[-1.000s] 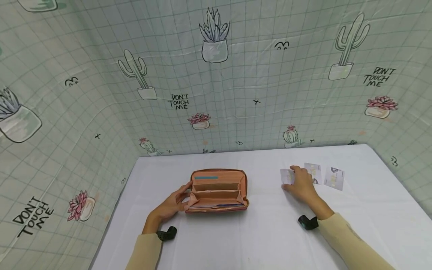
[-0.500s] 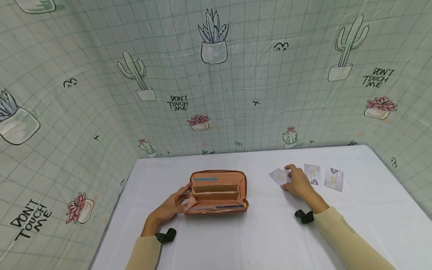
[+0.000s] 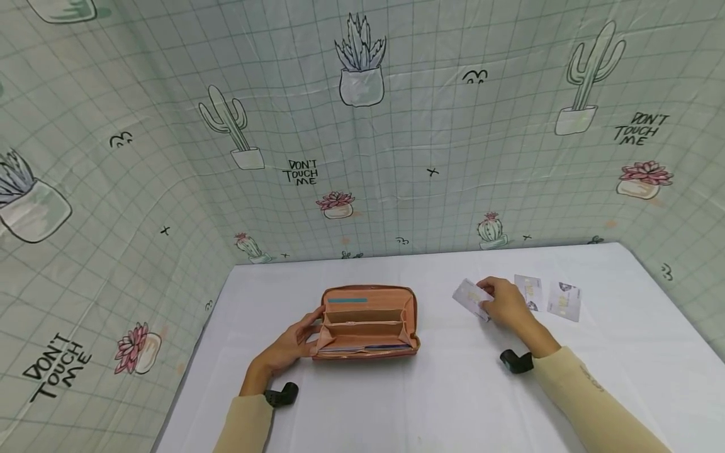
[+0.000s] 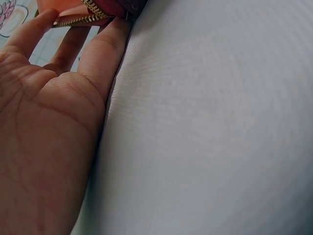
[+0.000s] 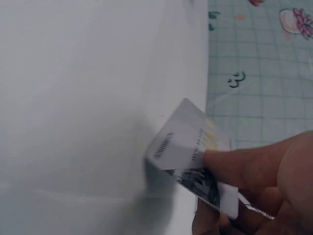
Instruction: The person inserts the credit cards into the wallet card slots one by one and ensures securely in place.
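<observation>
One white table (image 3: 442, 396) | gridded cactus backdrop (image 3: 419, 126) | right hand (image 3: 508, 307) — pinching card (image 3: 469, 296) | left hand (image 3: 287, 347) — gripping wallet (image 3: 365, 330)

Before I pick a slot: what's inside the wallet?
Inside the wallet: divided compartments, a blue strip at the far panel, a pale edge and a dark blue edge along the near side. Anything deeper is covered.

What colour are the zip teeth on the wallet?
The wallet's zip teeth are gold-coloured; they show best in the left wrist view.
</observation>
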